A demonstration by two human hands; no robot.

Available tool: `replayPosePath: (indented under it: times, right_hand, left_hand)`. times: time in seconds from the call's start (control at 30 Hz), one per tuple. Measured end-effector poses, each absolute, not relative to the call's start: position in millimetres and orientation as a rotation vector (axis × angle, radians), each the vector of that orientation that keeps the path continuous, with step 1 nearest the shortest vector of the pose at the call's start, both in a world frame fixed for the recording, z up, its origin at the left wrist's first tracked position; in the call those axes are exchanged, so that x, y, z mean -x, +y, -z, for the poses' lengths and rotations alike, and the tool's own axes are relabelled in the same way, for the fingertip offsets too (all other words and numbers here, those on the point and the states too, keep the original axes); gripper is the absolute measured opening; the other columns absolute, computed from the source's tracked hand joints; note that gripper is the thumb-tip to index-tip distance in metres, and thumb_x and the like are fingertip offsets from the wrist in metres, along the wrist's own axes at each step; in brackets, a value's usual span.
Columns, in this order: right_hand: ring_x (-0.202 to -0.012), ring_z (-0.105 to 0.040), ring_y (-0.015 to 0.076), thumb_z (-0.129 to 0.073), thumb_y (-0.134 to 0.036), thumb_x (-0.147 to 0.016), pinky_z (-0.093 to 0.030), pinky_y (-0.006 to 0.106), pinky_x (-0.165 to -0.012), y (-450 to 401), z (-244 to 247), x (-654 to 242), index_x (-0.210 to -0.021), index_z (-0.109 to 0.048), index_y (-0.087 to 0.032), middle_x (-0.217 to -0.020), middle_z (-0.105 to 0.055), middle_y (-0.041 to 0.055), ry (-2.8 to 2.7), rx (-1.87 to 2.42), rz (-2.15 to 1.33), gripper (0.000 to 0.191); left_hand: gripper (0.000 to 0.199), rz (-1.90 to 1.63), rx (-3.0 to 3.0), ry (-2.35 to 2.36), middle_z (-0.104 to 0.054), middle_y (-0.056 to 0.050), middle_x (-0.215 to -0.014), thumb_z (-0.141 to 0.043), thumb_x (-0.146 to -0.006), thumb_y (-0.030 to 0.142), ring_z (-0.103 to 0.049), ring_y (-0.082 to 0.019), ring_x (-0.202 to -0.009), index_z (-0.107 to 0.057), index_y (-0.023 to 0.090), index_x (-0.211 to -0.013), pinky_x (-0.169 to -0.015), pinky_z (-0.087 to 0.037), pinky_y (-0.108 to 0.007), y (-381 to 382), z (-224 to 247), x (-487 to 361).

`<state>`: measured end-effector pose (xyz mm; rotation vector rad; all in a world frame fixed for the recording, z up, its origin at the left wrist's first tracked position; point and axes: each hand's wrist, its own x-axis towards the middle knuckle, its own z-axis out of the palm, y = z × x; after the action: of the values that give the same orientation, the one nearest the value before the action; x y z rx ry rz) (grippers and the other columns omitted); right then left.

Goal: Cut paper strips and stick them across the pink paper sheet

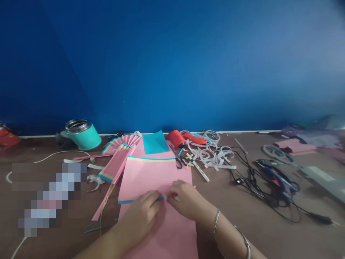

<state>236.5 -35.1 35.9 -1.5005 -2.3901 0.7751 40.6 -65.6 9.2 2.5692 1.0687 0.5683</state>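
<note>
A pink sheet [151, 174] with a blue and cream strip along its far edge lies on a longer pink sheet [178, 230]. Along its near edge runs a blue strip [129, 201]. My left hand [145, 210] rests on this near edge, fingers together, the blue strip passing beneath them. Just to the right, my right hand [183, 198] is closed at the strip's right end, with something small and pale at its fingertips that I cannot make out. Beyond the sheets lies a blue paper piece [155, 142].
Folded pink paper fans [115, 163] and a teal mug [85, 136] are at the left. Behind my right hand lie scissors [179, 161], a red thread spool [176, 138] and curled white strips [212, 154]. Black cables [253, 180] and a glue gun [279, 183] lie at the right.
</note>
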Motion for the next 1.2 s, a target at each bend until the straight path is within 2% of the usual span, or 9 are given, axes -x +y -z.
replayPosePath:
  times: [0.27,0.87,1.07,1.2]
  right_hand:
    - [-0.070,-0.048,0.0138,-0.052,-0.013,-0.076,-0.029,0.023,-0.062,-37.7,-29.3,-227.0,-0.062,-0.054,-0.016,-0.069,-0.056,0.0020,-2.369,1.621,-0.711,0.015]
    - [-0.075,-0.055,0.0167,-0.051,-0.018,-0.081,-0.031,0.025,-0.063,-38.3,-35.6,-219.7,-0.064,-0.058,-0.017,-0.072,-0.062,0.0049,-2.457,1.782,-0.533,0.019]
    - [-0.072,-0.055,0.0142,-0.055,-0.017,-0.076,-0.031,0.023,-0.062,-36.0,-41.4,-220.1,-0.062,-0.058,-0.017,-0.071,-0.062,0.0027,-2.367,1.760,-0.705,0.015]
    - [-0.072,-0.056,0.0148,-0.054,-0.016,-0.076,-0.031,0.023,-0.061,-34.8,-42.7,-218.5,-0.063,-0.059,-0.017,-0.072,-0.063,0.0034,-2.392,1.796,-0.688,0.015]
  left_hand:
    - [0.038,-0.521,-2.565,1.095,-0.064,-0.010,-0.110,-0.039,-0.082,0.001,-0.058,-0.023,-0.104,-0.063,0.017,-0.107,-0.091,-0.049,-0.037,-66.2,-8.9,-41.9]
    - [0.035,-0.515,-2.655,1.078,-0.063,-0.011,-0.108,-0.041,-0.080,0.005,-0.057,-0.024,-0.102,-0.061,0.013,-0.108,-0.088,-0.050,-0.038,-65.4,-1.9,-43.1]
    - [0.029,-0.537,-2.685,1.075,-0.064,-0.011,-0.104,-0.043,-0.082,0.006,-0.058,-0.023,-0.097,-0.062,0.012,-0.103,-0.086,-0.051,-0.037,-65.4,-2.4,-42.8]
    - [0.027,-0.574,-2.689,1.066,-0.064,-0.011,-0.102,-0.042,-0.084,0.009,-0.059,-0.023,-0.095,-0.062,0.014,-0.101,-0.083,-0.052,-0.038,-65.3,-0.2,-43.4]
